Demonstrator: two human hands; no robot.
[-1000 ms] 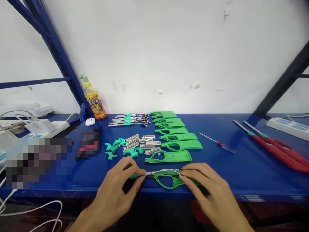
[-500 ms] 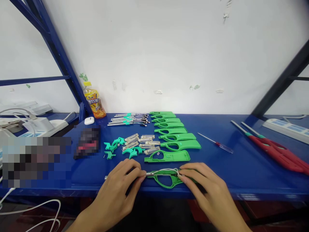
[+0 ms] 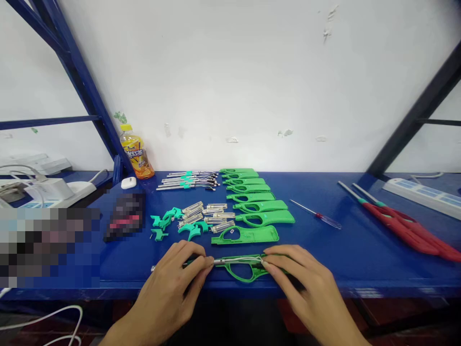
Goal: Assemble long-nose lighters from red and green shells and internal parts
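Note:
A green plastic handle shell (image 3: 242,269) lies near the front edge of the blue bench (image 3: 360,254), with a metal tube and a thin white wire laid along its top. My left hand (image 3: 176,283) pinches the metal tube at the shell's left end, fingers closed. The fingers of my right hand (image 3: 302,283) press on the shell's right end, where the wire runs in. Just behind lies another open green shell half (image 3: 248,235).
A row of green shell halves (image 3: 252,197) runs back to the wall. Left of it lie metal tubes (image 3: 187,180), small clear parts (image 3: 209,214) and teal triggers (image 3: 169,221). A screwdriver (image 3: 317,215), red lighters (image 3: 406,226), power strips (image 3: 421,194) and a bottle (image 3: 136,153) also stand about.
Both hands stay on the green shell with only small finger shifts. The white wire lies flatter along the shell. The view has shifted slightly right and down.

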